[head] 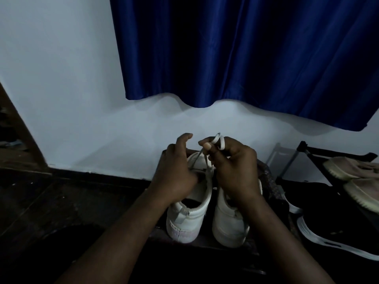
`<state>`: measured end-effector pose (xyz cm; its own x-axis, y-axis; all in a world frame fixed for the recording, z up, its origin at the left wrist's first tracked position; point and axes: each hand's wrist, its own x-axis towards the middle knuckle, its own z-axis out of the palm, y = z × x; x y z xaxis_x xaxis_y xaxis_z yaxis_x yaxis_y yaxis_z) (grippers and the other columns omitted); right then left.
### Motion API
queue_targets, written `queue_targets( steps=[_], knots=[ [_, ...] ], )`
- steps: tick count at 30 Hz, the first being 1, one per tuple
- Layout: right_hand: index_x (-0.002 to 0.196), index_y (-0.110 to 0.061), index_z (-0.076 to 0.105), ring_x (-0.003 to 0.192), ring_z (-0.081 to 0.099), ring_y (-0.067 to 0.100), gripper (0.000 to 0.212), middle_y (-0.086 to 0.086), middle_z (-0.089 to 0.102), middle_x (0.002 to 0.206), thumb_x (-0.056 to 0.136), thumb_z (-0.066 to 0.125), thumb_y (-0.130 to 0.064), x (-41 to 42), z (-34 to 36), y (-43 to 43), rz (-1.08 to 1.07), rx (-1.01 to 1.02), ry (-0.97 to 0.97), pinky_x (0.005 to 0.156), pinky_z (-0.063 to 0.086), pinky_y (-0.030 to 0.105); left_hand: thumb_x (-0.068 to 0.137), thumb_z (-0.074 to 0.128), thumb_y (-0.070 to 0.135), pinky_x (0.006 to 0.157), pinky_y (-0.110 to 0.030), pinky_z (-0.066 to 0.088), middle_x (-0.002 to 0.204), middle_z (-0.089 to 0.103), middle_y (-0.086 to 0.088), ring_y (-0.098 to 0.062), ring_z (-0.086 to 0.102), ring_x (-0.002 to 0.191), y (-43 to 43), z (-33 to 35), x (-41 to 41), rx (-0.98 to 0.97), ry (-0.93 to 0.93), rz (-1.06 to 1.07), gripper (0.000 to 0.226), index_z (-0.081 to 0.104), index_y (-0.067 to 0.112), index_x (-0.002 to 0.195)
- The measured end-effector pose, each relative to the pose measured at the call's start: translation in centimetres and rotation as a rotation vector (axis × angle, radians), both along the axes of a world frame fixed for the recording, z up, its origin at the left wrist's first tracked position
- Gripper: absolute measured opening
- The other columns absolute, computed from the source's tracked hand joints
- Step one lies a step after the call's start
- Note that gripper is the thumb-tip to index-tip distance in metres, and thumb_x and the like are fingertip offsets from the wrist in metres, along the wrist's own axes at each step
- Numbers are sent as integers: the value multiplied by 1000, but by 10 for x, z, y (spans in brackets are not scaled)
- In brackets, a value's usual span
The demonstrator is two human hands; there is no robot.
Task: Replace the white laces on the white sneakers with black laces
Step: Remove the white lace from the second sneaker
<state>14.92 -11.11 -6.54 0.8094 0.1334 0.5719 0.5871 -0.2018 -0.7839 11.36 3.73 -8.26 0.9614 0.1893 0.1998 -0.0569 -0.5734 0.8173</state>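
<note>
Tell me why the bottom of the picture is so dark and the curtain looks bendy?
Head view: the room is dim, so the floor and black shoes sink into shadow while the white sneakers, white lace and wall stand out; its wide-angle lens likely bows the curtain.

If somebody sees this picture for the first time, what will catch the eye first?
First, the big blue curtain hanging across the top, against the white wall. Then, low in the middle, the white sneakers standing side by side: the right hand pinches a loop of white lace above them, and the left hand rests on the left sneaker.
</note>
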Motion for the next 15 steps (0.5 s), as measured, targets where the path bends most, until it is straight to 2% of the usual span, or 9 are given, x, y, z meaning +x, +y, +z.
queue_targets(
  steps=[3,6,9,11,12,14,15],
  knots=[
    [96,-12,81,75,69,13,11,-4,74,78,98,71,-17,-9,21,10,115,117,49,74,56,40,71,66,19,93,-51,54,121,61,10,-21,61,114,-1,0,1,10,-51,39,84,32,50,142],
    [99,-7,79,75,65,17,14,2,71,79,100,66,-6,-24,59,17,232,291,-61,75,55,38,72,58,0,95,-49,52,116,57,10,-21,59,112,-2,-1,-1,-20,-52,79,82,37,46,137],
    [105,1,74,76,63,21,14,8,69,81,101,60,0,-36,93,15,301,444,-186,76,55,34,78,59,-2,94,-38,50,116,51,13,-18,56,117,1,-5,1,-19,-59,96,79,39,50,134],
    [108,4,72,78,65,21,15,7,69,82,101,59,-1,-40,100,15,308,471,-182,79,55,34,84,68,10,93,-32,52,121,51,15,-13,59,117,3,-3,0,-38,-148,51,67,46,50,133],
    [107,4,73,80,67,21,15,6,70,83,101,60,-2,-41,100,17,300,472,-145,81,56,34,88,71,24,93,-30,53,125,52,15,-10,60,116,2,0,0,-42,-216,15,56,50,48,134],
    [106,-2,75,85,71,18,15,3,74,85,101,62,-4,-46,97,19,289,476,-40,83,57,30,94,61,54,91,-24,49,124,54,19,0,55,113,0,8,-2,-5,-342,-38,39,58,46,132],
    [105,-6,76,87,72,16,15,2,76,86,100,62,-5,-49,96,20,294,475,5,82,57,28,95,55,57,89,-25,47,119,55,21,5,51,109,-1,10,-3,27,-394,-42,34,60,48,128]
  ],
)
